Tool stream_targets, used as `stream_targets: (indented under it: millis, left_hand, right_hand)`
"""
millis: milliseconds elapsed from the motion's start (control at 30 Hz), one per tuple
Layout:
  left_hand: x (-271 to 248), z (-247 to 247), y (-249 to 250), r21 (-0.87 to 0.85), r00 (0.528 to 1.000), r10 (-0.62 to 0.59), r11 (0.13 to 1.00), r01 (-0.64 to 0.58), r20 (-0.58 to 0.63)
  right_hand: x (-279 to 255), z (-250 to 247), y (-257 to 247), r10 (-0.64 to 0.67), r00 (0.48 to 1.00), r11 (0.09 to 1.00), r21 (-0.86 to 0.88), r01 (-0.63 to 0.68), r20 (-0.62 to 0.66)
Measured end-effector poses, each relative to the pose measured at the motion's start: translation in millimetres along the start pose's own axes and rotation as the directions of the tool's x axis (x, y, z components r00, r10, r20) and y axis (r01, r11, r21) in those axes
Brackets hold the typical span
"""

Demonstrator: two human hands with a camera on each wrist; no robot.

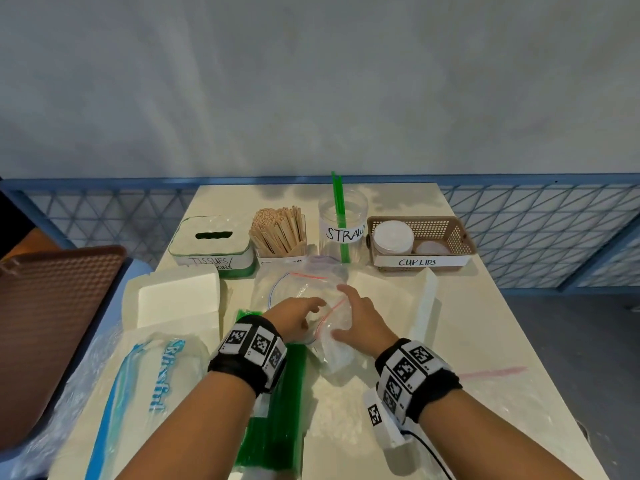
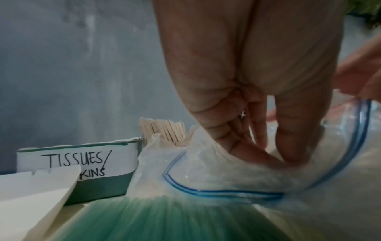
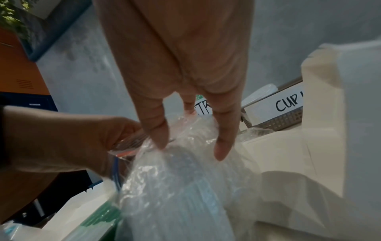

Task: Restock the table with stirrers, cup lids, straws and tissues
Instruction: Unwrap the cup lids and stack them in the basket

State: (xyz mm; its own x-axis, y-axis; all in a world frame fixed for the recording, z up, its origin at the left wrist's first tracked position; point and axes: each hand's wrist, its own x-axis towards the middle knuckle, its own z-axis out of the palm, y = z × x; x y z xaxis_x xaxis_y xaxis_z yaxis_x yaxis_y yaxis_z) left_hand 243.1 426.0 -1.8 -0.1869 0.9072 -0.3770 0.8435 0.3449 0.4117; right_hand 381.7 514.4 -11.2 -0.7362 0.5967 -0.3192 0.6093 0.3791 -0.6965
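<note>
A clear zip bag (image 1: 304,289) with a red and blue seal lies mid-table; clear cup lids seem to be inside it. My left hand (image 1: 304,308) pinches the bag's mouth (image 2: 206,176), fingers curled at the opening. My right hand (image 1: 349,313) holds the bag's body (image 3: 175,187) from the right, thumb and fingers spread round it. Behind stand the labelled tissue box (image 1: 211,240), the stirrers (image 1: 278,230), the straws jar (image 1: 343,230) with few green straws, and the cup lids basket (image 1: 446,223) holding some lids (image 1: 394,237).
A green pack of straws (image 1: 277,410) lies under my left wrist. A blue-printed tissue pack (image 1: 149,386) and a white box (image 1: 176,299) sit at the left, another open white box (image 1: 422,306) at the right. A brown chair (image 1: 52,323) stands off the table's left edge.
</note>
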Motion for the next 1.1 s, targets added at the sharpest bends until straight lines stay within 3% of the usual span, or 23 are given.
stream_targets:
  millis: [167, 267, 433, 667, 767, 867, 1033, 1100]
  left_hand:
    - [9, 0, 8, 0.014, 0.997, -0.02, 1.0, 0.021, -0.074]
    - [16, 2, 6, 0.153, 0.992, 0.081, 0.986, -0.066, -0.096]
    - [27, 0, 9, 0.284, 0.972, 0.229, 0.93, -0.234, 0.052]
    - [28, 7, 15, 0.315, 0.955, 0.296, 0.904, -0.288, 0.024]
    - [27, 12, 14, 0.333, 0.948, 0.315, 0.899, -0.284, -0.042]
    - [26, 11, 14, 0.364, 0.956, 0.289, 0.896, -0.254, -0.044]
    - [26, 7, 25, 0.597, 0.971, 0.199, 0.766, -0.238, 0.132]
    - [29, 8, 30, 0.58, 0.98, 0.11, 0.793, -0.185, 0.163]
  right_hand:
    - [-2, 9, 9, 0.007, 1.0, 1.0, -0.022, -0.006, 0.029]
    - [-1, 13, 12, 0.02, 0.999, 0.992, -0.125, -0.025, -0.042]
    - [-4, 13, 15, 0.044, 0.993, 0.991, -0.118, -0.057, -0.109]
    - [-4, 11, 17, 0.061, 0.979, 0.993, -0.087, -0.08, -0.197]
    - [-3, 11, 15, 0.033, 0.984, 0.99, -0.128, -0.056, -0.175]
    - [-1, 5, 17, -0.002, 0.98, 0.991, -0.132, -0.025, -0.197]
    - [-1, 1, 21, 0.029, 0.974, 0.994, -0.094, -0.052, -0.224]
    - [0, 3, 19, 0.029, 0.973, 0.992, -0.11, -0.055, -0.229]
